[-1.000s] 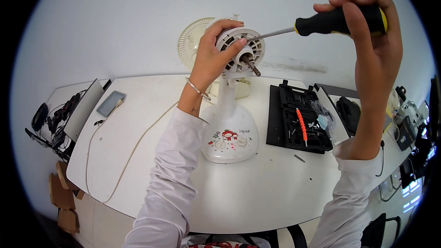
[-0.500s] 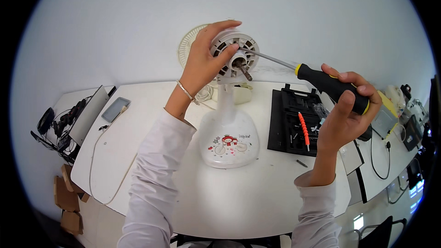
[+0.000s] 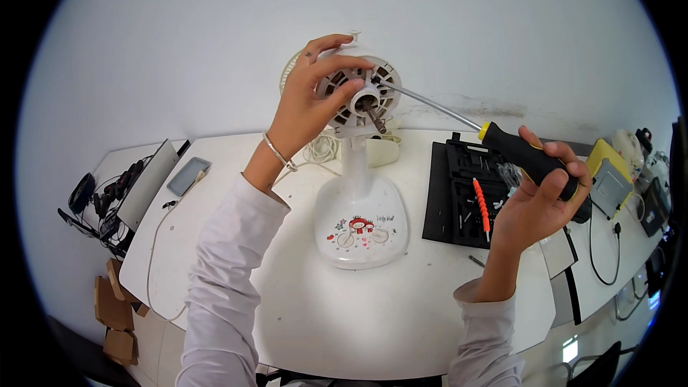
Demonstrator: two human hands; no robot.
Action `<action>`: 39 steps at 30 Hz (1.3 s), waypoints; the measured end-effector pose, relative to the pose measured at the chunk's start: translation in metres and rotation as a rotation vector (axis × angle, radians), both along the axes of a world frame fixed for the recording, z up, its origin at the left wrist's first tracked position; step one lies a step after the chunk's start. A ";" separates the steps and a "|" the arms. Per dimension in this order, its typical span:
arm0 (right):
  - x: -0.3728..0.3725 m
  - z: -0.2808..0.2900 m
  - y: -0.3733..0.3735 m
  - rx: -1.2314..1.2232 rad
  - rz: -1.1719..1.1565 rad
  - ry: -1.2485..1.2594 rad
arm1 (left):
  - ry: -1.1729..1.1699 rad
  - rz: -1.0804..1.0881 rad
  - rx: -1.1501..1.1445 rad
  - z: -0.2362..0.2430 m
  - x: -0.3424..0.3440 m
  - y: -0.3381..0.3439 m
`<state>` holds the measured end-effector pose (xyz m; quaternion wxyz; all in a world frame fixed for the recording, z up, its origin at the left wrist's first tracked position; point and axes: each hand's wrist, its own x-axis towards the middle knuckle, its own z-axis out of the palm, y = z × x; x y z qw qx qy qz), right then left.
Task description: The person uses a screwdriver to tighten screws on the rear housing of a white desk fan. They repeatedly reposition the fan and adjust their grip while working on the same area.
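A white desk fan stripped of its blades and front guard stands on the table, its motor housing (image 3: 389, 99) facing me with a bare metal shaft (image 3: 374, 118) sticking out. My left hand (image 3: 301, 111) holds the housing from the left, thumb and index finger at its front, other fingers over the top. A long screwdriver (image 3: 523, 155) with a black and yellow handle lies in my right hand (image 3: 534, 215), fingers around the handle's end. Its tip meets the housing's front beside my left index finger; the exact contact is too small to see. Printed cartoon figures decorate the fan base (image 3: 362, 251).
A black tool case (image 3: 437, 201) lies right of the fan, an orange twisted rod (image 3: 481, 204) on it. Behind the fan stands a round pale guard (image 3: 289, 75) beside coiled cord (image 3: 320, 149). A grey tray (image 3: 188, 176) sits left. Cardboard boxes (image 3: 115, 308) are on the floor.
My left index finger has come down onto the housing's front near the screwdriver tip. The screwdriver handle and my right hand have shifted slightly right and down; the whole view has moved a little.
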<state>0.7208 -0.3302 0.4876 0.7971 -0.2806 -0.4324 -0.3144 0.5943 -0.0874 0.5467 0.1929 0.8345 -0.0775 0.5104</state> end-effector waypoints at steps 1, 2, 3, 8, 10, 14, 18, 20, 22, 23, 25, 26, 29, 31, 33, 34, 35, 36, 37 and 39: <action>-0.001 -0.001 -0.002 0.014 0.001 0.020 | -0.018 0.030 0.047 0.001 -0.001 -0.001; -0.001 -0.002 -0.004 0.005 0.006 0.003 | -0.026 0.064 0.084 0.002 -0.003 -0.003; -0.002 -0.003 -0.006 0.007 0.011 0.005 | -0.041 0.093 0.110 0.003 -0.005 -0.005; -0.005 -0.006 -0.012 0.004 0.020 0.002 | -0.132 0.068 0.190 0.000 -0.013 -0.022; -0.005 -0.005 -0.014 0.005 0.045 -0.011 | -0.130 0.008 0.135 -0.003 -0.015 -0.028; -0.002 -0.003 -0.021 -0.047 0.057 -0.044 | -0.127 -0.036 0.035 -0.013 -0.030 -0.037; 0.010 -0.004 -0.040 -0.138 0.168 -0.064 | -0.097 0.012 -0.073 -0.043 -0.069 -0.039; 0.019 -0.004 -0.053 -0.166 0.208 -0.047 | -0.054 0.032 -0.242 -0.068 -0.093 -0.034; 0.026 -0.005 -0.067 -0.232 0.137 -0.022 | 0.012 0.178 -0.387 -0.100 -0.112 -0.024; 0.028 -0.004 -0.075 -0.282 0.105 -0.009 | 0.061 0.267 -0.410 -0.116 -0.118 -0.016; 0.031 0.000 -0.090 -0.423 0.083 -0.041 | 0.203 0.343 -0.546 -0.150 -0.126 -0.001; 0.031 0.002 -0.097 -0.514 0.092 -0.090 | 0.316 0.365 -0.691 -0.167 -0.127 0.005; 0.028 0.008 -0.108 -0.753 0.126 -0.217 | 0.440 0.547 -0.459 -0.212 -0.128 0.014; 0.026 0.009 -0.108 -0.800 0.114 -0.291 | 0.541 0.681 -0.367 -0.230 -0.131 0.019; 0.024 0.010 -0.101 -0.735 0.104 -0.354 | 0.624 0.764 -0.300 -0.240 -0.134 0.023; 0.022 0.011 -0.099 -0.725 0.127 -0.377 | 0.643 0.759 -0.332 -0.243 -0.136 0.024; 0.020 0.011 -0.095 -0.716 0.150 -0.400 | 0.660 0.760 -0.365 -0.245 -0.137 0.026; 0.017 0.011 -0.093 -0.706 0.173 -0.422 | 0.652 0.752 -0.381 -0.246 -0.137 0.028; 0.016 0.013 -0.088 -0.711 0.228 -0.484 | 0.655 0.777 -0.333 -0.247 -0.137 0.030; 0.009 0.013 -0.084 -0.736 0.209 -0.457 | 0.701 0.769 -0.432 -0.249 -0.136 0.034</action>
